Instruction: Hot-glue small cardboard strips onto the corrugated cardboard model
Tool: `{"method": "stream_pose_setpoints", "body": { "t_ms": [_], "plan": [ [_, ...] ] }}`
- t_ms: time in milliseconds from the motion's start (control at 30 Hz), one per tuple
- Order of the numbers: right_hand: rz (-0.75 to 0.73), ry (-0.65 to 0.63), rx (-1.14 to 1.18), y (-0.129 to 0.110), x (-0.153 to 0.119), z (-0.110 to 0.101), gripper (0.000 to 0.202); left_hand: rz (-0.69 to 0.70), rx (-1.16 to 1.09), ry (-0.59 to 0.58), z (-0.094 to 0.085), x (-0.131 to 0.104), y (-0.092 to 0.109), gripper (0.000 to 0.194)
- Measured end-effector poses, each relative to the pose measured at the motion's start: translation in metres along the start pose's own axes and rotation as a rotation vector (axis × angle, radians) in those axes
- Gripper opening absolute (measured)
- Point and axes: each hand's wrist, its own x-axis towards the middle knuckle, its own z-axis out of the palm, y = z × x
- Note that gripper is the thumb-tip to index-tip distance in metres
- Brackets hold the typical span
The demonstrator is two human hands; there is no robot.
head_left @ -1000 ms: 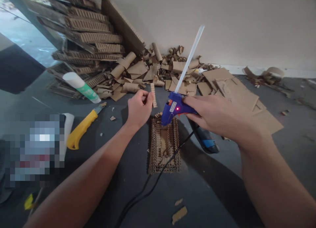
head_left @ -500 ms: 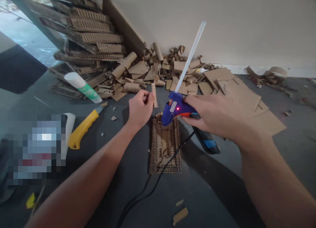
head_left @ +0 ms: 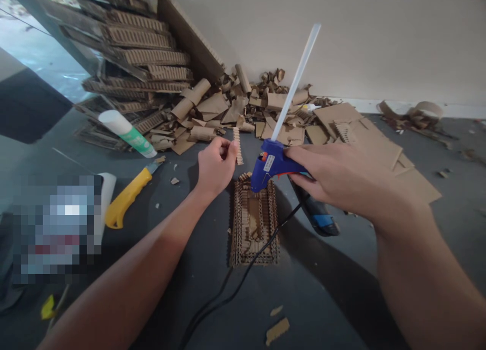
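Between thumb and fingers, my left hand (head_left: 217, 163) pinches a narrow corrugated cardboard strip (head_left: 238, 146), held upright. My right hand (head_left: 322, 175) is wrapped round a blue glue gun (head_left: 268, 168), its nozzle pointing down. A long translucent glue stick (head_left: 296, 82) rises from the back of the gun. Below the nozzle, a rectangular piece built of layered corrugated cardboard (head_left: 236, 223) lies on the dark surface, and the gun's black cord (head_left: 246, 270) crosses over it. The nozzle tip is near the far end of this piece; whether it touches is unclear.
A yellow-handled cutter (head_left: 129, 198) and a white-green glue tube (head_left: 129, 135) lie left. Cardboard scraps (head_left: 212, 107) and stacked corrugated pieces (head_left: 152, 56) stand behind. Flat cardboard sheets (head_left: 379, 142) are at right, a black-blue tool (head_left: 319, 218) under my right hand.
The glue gun and my right hand have shifted slightly right, and the glue stick's top is a little higher. My left hand and the strip have barely moved.
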Motion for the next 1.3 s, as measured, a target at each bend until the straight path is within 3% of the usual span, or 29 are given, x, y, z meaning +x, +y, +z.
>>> {"method": "stream_pose_setpoints", "body": {
  "t_ms": [467, 600, 833, 967, 1167, 1300],
  "plan": [
    [0.059, -0.022, -0.002, 0.0, 0.004, 0.003, 0.028, 0.0, 0.005, -0.002, -0.002, 0.0, 0.004, 0.028],
    [0.038, -0.036, 0.017, 0.0, 0.003, 0.001, 0.021, 0.021, 0.019, -0.008, -0.002, -0.001, 0.006, 0.027],
    [0.011, -0.068, 0.104, 0.004, 0.002, -0.002, 0.025, 0.016, 0.15, -0.11, -0.003, 0.001, 0.009, 0.015],
    [0.001, -0.04, 0.103, 0.003, 0.002, -0.001, 0.025, 0.039, -0.008, -0.119, -0.015, 0.009, 0.032, 0.009],
    [-0.06, -0.016, 0.123, -0.001, 0.002, -0.002, 0.021, 0.059, -0.238, -0.316, -0.042, 0.014, 0.082, 0.036],
    [-0.099, -0.026, 0.097, -0.006, 0.003, -0.001, 0.023, 0.058, -0.298, -0.327, -0.05, 0.011, 0.093, 0.038]
  ]
}}
